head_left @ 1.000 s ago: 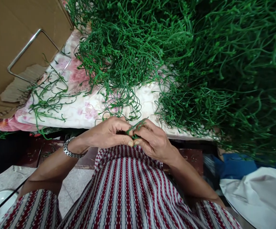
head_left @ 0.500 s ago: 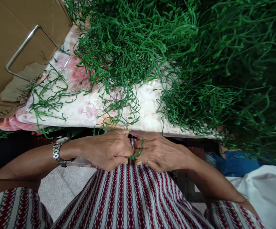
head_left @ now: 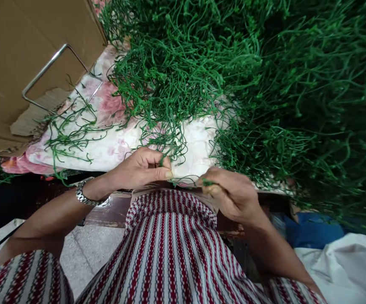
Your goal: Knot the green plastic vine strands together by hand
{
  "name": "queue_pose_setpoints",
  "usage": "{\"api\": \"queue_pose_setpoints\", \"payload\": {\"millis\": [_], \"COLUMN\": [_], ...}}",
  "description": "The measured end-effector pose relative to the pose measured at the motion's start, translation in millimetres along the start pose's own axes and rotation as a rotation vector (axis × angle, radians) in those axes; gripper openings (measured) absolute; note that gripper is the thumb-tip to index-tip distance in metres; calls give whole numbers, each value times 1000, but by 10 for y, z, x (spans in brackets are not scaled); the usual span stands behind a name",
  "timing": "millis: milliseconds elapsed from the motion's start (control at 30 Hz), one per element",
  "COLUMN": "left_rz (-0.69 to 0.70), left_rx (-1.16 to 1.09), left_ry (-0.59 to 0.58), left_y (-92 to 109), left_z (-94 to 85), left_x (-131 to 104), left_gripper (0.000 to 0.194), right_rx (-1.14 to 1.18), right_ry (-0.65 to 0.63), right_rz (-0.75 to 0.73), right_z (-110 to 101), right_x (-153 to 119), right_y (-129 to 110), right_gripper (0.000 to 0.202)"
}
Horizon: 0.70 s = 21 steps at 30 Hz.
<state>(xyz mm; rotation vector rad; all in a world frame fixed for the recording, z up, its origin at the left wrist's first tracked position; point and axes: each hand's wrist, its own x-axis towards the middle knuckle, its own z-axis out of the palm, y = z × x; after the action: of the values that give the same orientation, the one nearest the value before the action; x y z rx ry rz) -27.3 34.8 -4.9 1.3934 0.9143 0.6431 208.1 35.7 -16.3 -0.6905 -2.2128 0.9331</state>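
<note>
My left hand, with a metal-banded watch on its wrist, is closed, thumb and forefinger pinched together over the near edge of the cloth. My right hand is closed too, thumb and fingers pinching a short green piece. A thin green stem spans the gap between both sets of fingertips. Whether it is one stem or two I cannot tell. Just beyond my left fingers lies a small cluster of loose curly stems, joined to the large heap of green stems behind it.
Floral cloth covers the surface under the stems. A few stems lie apart at the left. A bent metal wire frame leans by a cardboard box. White fabric and a blue item are at the lower right.
My hands were together at the cloth's edge, by my striped shirt. They have moved apart and upward, the left over the cloth and the right further right, each pinching.
</note>
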Motion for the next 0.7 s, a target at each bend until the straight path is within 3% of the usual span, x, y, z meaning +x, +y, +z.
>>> {"api": "queue_pose_setpoints", "payload": {"millis": [100, 267, 400, 433, 533, 667, 700], "left_rz": [-21, -11, 66, 84, 113, 328, 369], "left_rx": [-174, -257, -219, -186, -94, -122, -69], "left_ry": [78, 176, 235, 243, 284, 625, 629], "left_y": [-67, -163, -187, -184, -178, -175, -166], "left_z": [59, 141, 230, 243, 207, 18, -17], "left_x": [16, 2, -21, -32, -70, -94, -91], "left_gripper": [28, 29, 23, 22, 20, 17, 17], "right_rx": [-98, -146, -204, -214, -213, -88, -71], "right_ry": [155, 87, 169, 153, 49, -25, -27], "right_rz": [65, 55, 59, 48, -7, 54, 92], "right_z": [136, 352, 511, 526, 469, 216, 151], "right_x": [80, 203, 226, 213, 127, -61, -103], "right_y": [-35, -81, -67, -67, -81, -92, -90], "right_gripper": [18, 38, 10, 13, 20, 16, 14]}}
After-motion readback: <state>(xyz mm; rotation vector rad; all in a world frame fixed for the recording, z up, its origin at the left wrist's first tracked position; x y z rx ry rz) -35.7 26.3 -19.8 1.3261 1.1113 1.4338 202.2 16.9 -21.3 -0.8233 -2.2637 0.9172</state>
